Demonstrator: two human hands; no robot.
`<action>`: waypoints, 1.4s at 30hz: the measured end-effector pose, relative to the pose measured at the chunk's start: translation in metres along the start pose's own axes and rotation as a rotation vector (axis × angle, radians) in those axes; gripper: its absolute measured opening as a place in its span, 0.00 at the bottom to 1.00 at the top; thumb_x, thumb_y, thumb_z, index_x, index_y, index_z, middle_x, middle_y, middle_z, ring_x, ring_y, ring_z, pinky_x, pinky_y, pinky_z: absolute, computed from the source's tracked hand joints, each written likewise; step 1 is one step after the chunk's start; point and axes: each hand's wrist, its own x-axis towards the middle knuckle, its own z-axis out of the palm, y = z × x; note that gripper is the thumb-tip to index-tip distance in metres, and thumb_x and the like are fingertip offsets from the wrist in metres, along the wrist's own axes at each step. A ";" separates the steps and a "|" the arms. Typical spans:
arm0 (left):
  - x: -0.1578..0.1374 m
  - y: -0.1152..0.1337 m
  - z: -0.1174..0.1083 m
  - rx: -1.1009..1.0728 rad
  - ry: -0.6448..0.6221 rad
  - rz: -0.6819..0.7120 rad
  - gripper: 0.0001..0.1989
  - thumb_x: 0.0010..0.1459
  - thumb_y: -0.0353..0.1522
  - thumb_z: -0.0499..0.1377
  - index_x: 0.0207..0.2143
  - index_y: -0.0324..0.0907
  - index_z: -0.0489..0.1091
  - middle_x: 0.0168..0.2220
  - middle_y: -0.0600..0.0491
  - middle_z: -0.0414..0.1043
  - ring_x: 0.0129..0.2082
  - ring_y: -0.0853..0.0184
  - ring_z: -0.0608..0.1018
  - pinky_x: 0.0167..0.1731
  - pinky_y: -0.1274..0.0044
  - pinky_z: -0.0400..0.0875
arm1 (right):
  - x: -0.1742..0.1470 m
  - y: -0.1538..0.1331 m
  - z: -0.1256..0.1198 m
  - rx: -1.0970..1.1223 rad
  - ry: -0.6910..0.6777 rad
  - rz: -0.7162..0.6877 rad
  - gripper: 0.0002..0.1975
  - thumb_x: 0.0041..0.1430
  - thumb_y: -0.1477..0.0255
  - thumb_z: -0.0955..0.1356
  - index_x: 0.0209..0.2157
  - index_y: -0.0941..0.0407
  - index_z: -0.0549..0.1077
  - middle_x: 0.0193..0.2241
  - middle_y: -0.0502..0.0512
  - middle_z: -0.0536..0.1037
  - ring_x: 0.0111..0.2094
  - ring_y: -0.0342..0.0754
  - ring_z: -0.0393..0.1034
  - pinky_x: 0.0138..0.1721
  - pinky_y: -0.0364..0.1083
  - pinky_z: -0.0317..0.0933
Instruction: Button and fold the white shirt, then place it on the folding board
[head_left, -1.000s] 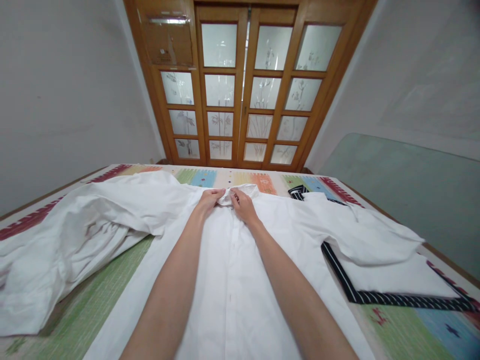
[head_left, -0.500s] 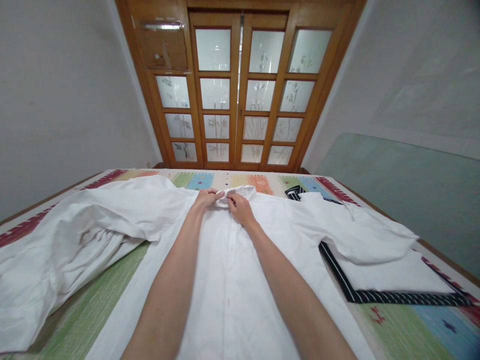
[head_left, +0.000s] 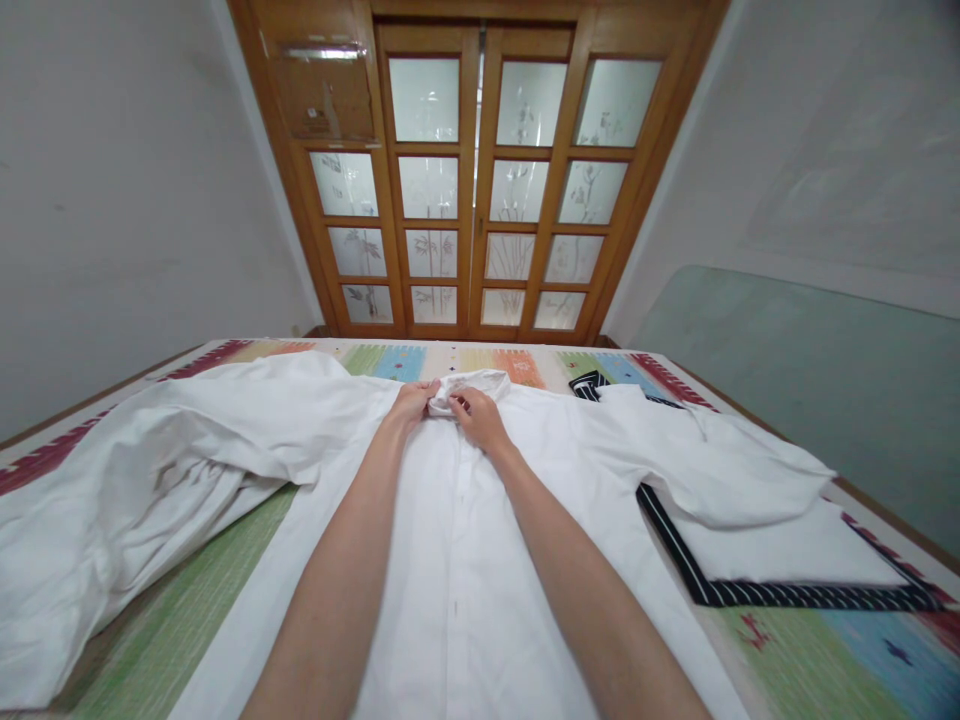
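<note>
Up at twelve o'clock, left hand (head_left: 413,401) and right hand (head_left: 479,417) pinch the collar (head_left: 478,379), apparently closing it, the next move needing steadiness.

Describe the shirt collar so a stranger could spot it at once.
In front of the wooden doors, a white shirt lies spread on a patterned cloth. Its collar is at the far edge, between the sleeves. Unlike them, it forms a small curved band, held by the left hand and right hand.
</note>
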 end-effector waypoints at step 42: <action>0.000 -0.002 -0.001 0.423 0.295 0.374 0.19 0.30 0.32 0.72 0.30 0.40 0.76 0.36 0.50 0.72 0.36 0.64 0.74 0.37 0.75 0.68 | -0.002 0.006 0.005 -0.219 -0.073 0.091 0.05 0.54 0.78 0.69 0.28 0.54 0.72 0.31 0.56 0.77 0.39 0.52 0.67 0.42 0.48 0.58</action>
